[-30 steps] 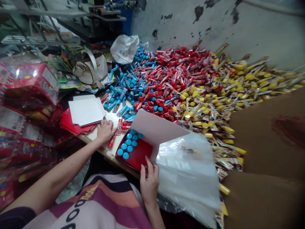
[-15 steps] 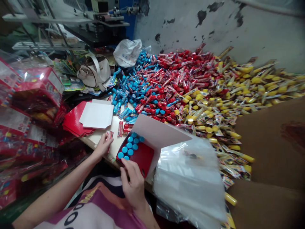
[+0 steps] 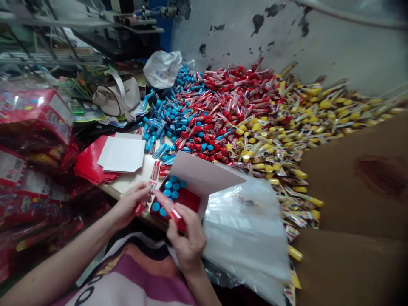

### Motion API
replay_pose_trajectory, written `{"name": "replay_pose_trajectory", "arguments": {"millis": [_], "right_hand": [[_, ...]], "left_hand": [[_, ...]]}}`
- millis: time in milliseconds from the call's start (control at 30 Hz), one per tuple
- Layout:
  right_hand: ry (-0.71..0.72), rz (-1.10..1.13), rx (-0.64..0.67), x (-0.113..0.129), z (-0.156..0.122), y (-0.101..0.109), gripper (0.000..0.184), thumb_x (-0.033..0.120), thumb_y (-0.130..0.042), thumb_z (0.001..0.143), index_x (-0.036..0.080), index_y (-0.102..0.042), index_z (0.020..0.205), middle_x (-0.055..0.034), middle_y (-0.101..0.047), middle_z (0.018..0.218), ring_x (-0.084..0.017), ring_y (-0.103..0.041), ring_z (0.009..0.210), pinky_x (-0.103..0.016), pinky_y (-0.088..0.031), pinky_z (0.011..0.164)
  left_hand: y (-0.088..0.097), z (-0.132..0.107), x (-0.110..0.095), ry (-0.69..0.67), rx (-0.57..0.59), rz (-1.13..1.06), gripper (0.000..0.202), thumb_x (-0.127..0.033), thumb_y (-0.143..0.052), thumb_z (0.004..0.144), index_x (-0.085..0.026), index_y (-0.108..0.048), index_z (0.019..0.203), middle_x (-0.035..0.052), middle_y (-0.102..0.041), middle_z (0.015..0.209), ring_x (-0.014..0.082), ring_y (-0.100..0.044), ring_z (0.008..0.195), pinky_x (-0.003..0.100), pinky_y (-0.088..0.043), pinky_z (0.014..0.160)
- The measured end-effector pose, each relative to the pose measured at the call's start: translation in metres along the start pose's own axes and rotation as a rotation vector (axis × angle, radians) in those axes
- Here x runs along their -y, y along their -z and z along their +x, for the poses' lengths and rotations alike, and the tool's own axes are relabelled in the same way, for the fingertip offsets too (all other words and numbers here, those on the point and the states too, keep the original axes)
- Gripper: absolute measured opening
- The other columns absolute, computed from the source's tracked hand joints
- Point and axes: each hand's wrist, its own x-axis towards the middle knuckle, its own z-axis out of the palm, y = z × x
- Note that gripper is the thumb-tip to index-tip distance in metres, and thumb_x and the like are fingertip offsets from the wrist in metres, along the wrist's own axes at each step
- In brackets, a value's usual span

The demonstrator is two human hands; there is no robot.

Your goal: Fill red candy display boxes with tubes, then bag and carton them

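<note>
My left hand [image 3: 135,199] is closed around at least one red tube [image 3: 139,208], whose red end sticks out below the fingers. In my right hand [image 3: 190,233], a slim red tube [image 3: 165,203] is gripped at its lower end, its upper end close to my left fingertips. Just behind it stands an open red box [image 3: 188,199] with its white flap [image 3: 208,172] raised. Several blue-capped tubes [image 3: 167,193] stand upright in the box's left part, caps up. More red tubes [image 3: 155,170] lie on the table at the box's left corner.
Heaped behind are blue tubes [image 3: 159,123], red tubes [image 3: 237,100] and yellow tubes [image 3: 318,114]. Clear plastic bags [image 3: 245,229] lie right of the box, with brown cardboard [image 3: 353,195] beyond. Flat white card [image 3: 123,153], red sheets [image 3: 91,163] and wrapped red packages [image 3: 35,114] are leftward.
My right hand has moved from the box's near edge and now holds a red tube. My left hand has come closer to the box. The whole view has shifted slightly.
</note>
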Motion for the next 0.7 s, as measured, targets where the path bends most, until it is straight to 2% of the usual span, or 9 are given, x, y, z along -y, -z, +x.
{"name": "replay_pose_trajectory", "arguments": {"millis": [67,133,200,267,333,433,500,600,700], "right_hand": [[-0.206,-0.085,-0.2,-0.016,-0.001,0.02,0.023,0.021,-0.058,0.086,0.019,-0.06,0.11,-0.0077,-0.07,0.101,-0.018,-0.068,0.09,-0.031,-0.057,0.079],[-0.393,-0.183,-0.281,-0.037,-0.003,0.035,0.023,0.028,-0.06,0.085,0.017,-0.059,0.104,-0.0074,-0.07,0.093,-0.017,-0.069,0.078,-0.028,-0.056,0.07],[-0.489,-0.268,-0.204,-0.058,-0.003,0.041,0.026,0.036,-0.062,0.082,0.017,-0.06,0.1,-0.0056,-0.07,0.084,-0.016,-0.067,0.066,-0.026,-0.053,0.065],[-0.512,-0.289,-0.073,-0.075,0.0,0.038,0.029,0.042,-0.059,0.082,0.017,-0.061,0.097,-0.0038,-0.069,0.078,-0.015,-0.065,0.062,-0.026,-0.051,0.062],[-0.519,-0.248,0.025,-0.089,0.006,0.026,0.032,0.045,-0.053,0.085,0.017,-0.061,0.099,-0.0033,-0.069,0.077,-0.016,-0.064,0.062,-0.026,-0.05,0.061],[-0.525,-0.269,0.145,-0.102,0.017,0.005,0.034,0.047,-0.047,0.087,0.018,-0.06,0.099,-0.0037,-0.068,0.08,-0.017,-0.063,0.064,-0.028,-0.049,0.061],[-0.5,-0.346,0.211,-0.109,0.023,-0.006,0.032,0.046,-0.047,0.087,0.018,-0.06,0.096,-0.005,-0.067,0.082,-0.018,-0.063,0.067,-0.029,-0.049,0.062],[-0.382,-0.485,0.304,-0.114,0.027,-0.017,0.025,0.038,-0.049,0.088,0.016,-0.06,0.094,-0.0093,-0.067,0.087,-0.021,-0.064,0.077,-0.032,-0.05,0.068],[-0.315,-0.625,0.425,-0.112,0.028,-0.029,0.021,0.033,-0.049,0.09,0.017,-0.06,0.098,-0.0108,-0.067,0.084,-0.022,-0.065,0.073,-0.032,-0.05,0.066]], "left_hand": [[0.02,0.025,-0.006,-0.216,-0.144,0.299,0.031,-0.049,-0.061,0.079,-0.019,-0.054,0.082,-0.0027,-0.048,0.07,0.009,-0.043,0.051,0.02,-0.039,0.048],[0.045,0.053,-0.01,-0.421,-0.338,0.758,0.026,-0.04,-0.064,0.077,-0.018,-0.057,0.087,0.0012,-0.048,0.081,0.0118,-0.047,0.061,0.024,-0.046,0.058],[0.068,0.077,-0.01,-0.499,-0.406,1.156,0.033,-0.034,-0.063,0.077,-0.015,-0.058,0.103,0.0089,-0.047,0.102,0.0181,-0.054,0.079,0.031,-0.05,0.074],[0.084,0.092,-0.008,-0.453,-0.358,1.495,0.041,-0.034,-0.061,0.078,-0.015,-0.056,0.114,0.0133,-0.044,0.113,0.0246,-0.055,0.091,0.036,-0.049,0.077],[0.092,0.097,-0.006,-0.371,-0.289,1.724,0.039,-0.038,-0.057,0.081,-0.019,-0.056,0.116,0.0138,-0.045,0.114,0.0283,-0.056,0.094,0.037,-0.049,0.074],[0.096,0.095,-0.007,-0.317,-0.265,1.862,0.033,-0.039,-0.042,0.09,-0.021,-0.058,0.111,0.0135,-0.048,0.11,0.03,-0.056,0.092,0.037,-0.047,0.069],[0.099,0.093,-0.008,-0.331,-0.286,1.893,0.038,-0.037,-0.031,0.094,-0.019,-0.059,0.111,0.015,-0.05,0.107,0.031,-0.055,0.092,0.038,-0.046,0.068],[0.106,0.091,-0.01,-0.359,-0.325,1.954,0.044,-0.035,-0.023,0.096,-0.017,-0.061,0.11,0.0164,-0.051,0.104,0.031,-0.055,0.091,0.036,-0.045,0.066],[0.112,0.086,-0.01,-0.36,-0.347,2.023,0.047,-0.034,-0.02,0.097,-0.015,-0.063,0.104,0.016,-0.051,0.102,0.0298,-0.056,0.09,0.036,-0.045,0.067]]}}
